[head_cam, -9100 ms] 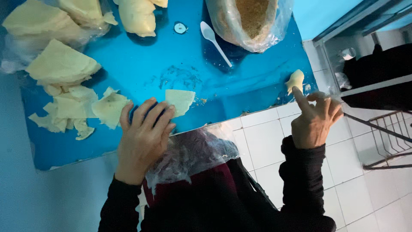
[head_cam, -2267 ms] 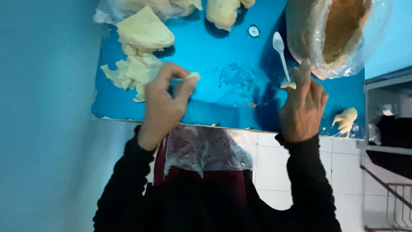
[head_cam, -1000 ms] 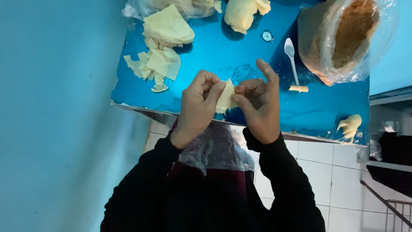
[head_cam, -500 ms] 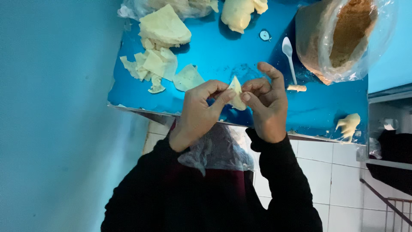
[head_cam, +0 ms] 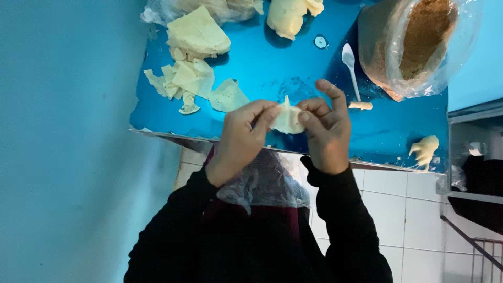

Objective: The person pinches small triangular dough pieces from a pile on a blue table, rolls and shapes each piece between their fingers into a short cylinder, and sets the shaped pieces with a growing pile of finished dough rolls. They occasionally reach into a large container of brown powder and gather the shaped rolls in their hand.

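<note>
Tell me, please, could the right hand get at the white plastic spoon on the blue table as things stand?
Probably yes, once freed: the right hand pinches the folded dough piece together with the left hand. The white plastic spoon lies just beyond its fingers on the blue table, with nothing between.

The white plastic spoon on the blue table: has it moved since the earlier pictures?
No. The white spoon lies between the small round cap and the bag of brown crumbs, as before; only the camera shifted.

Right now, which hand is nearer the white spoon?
The right. The right hand is just below-left of the spoon, its raised finger close to the handle. The left hand sits farther left, past the dough piece both hands pinch.
</note>
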`<state>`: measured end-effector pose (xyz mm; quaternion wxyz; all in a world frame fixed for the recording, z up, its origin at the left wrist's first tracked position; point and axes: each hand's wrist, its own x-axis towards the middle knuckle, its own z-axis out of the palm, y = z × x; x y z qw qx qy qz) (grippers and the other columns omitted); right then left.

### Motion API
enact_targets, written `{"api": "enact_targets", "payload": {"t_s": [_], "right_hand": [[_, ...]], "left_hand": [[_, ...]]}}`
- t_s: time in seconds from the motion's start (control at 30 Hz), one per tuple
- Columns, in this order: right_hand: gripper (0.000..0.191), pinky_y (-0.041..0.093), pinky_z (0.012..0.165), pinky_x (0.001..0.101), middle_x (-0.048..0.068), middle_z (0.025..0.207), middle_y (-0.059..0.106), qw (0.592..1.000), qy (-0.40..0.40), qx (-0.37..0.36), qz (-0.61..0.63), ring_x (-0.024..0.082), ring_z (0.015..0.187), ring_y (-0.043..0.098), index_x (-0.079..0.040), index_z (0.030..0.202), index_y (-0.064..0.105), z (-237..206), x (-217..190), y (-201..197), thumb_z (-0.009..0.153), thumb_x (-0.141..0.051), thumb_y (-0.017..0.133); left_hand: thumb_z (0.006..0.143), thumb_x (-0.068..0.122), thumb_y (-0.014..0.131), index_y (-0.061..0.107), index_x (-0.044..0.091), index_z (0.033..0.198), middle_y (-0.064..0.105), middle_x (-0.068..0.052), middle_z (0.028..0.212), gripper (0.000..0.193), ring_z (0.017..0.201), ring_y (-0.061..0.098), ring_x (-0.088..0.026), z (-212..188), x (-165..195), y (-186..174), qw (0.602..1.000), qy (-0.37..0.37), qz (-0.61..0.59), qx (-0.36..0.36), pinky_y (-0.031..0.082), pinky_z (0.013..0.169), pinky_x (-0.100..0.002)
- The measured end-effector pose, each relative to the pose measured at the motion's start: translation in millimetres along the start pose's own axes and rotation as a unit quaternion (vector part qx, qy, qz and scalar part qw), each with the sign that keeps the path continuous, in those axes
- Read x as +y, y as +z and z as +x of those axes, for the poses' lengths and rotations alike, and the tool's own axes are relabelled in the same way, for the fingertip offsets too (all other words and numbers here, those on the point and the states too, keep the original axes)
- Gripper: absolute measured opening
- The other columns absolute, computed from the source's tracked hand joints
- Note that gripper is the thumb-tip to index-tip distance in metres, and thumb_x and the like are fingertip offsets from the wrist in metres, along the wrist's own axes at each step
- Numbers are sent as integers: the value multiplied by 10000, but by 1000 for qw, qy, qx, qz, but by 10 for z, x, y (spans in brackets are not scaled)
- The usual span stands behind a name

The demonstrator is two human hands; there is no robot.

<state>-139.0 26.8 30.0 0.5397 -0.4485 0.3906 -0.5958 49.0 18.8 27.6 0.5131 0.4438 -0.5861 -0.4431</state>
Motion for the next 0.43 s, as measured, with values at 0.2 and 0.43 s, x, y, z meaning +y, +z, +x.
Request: {"api": "enact_targets", "payload": {"t_s": [0.2, 0.43], "right_hand": [[586, 590, 841, 313, 136, 1078, 674, 994, 66, 11, 86, 194, 970, 690, 23, 1496, 374, 114, -54, -182, 967, 63, 623], [588, 609, 830, 330, 176, 1070, 694, 973, -102, 37, -201, 195, 934, 707, -7, 1524, 346, 149, -444, -311, 1022, 34, 651]], "left_hand": [[1034, 179, 644, 706, 40, 1181, 703, -74, 760, 211, 669, 679, -108, 95, -123, -31, 998, -30, 7, -52, 543, 605, -279], [1035, 155, 650, 668, 54, 1261, 744, -82, 886, 248, 752, 702, -132, 26, -106, -238, 999, 25, 26, -19, 560, 637, -298]]}}
